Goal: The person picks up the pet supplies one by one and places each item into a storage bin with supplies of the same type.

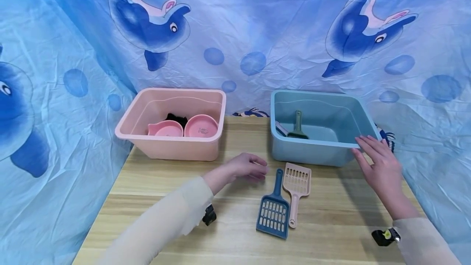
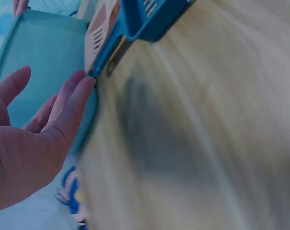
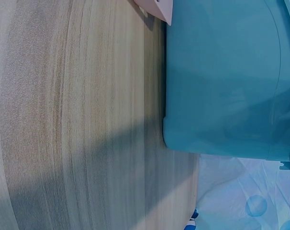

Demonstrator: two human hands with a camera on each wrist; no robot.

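My left hand hovers over the table, its fingers loosely bent and holding nothing. Just right of it lies a dark blue slotted litter scoop, handle pointing toward the back. Beside that is a pale pink litter scoop with its handle toward me. In the left wrist view the left fingertips come close to the blue scoop's handle; contact is unclear. My right hand rests on the front right rim of a blue bin, fingers fairly straight. Inside this bin are a green scoop and a greyish one.
A pink bin stands at the back left, holding two pink dishes and something black. Black wrist gear hangs beneath the left sleeve. A blue dolphin-print cloth encloses the wooden table behind and at the sides.
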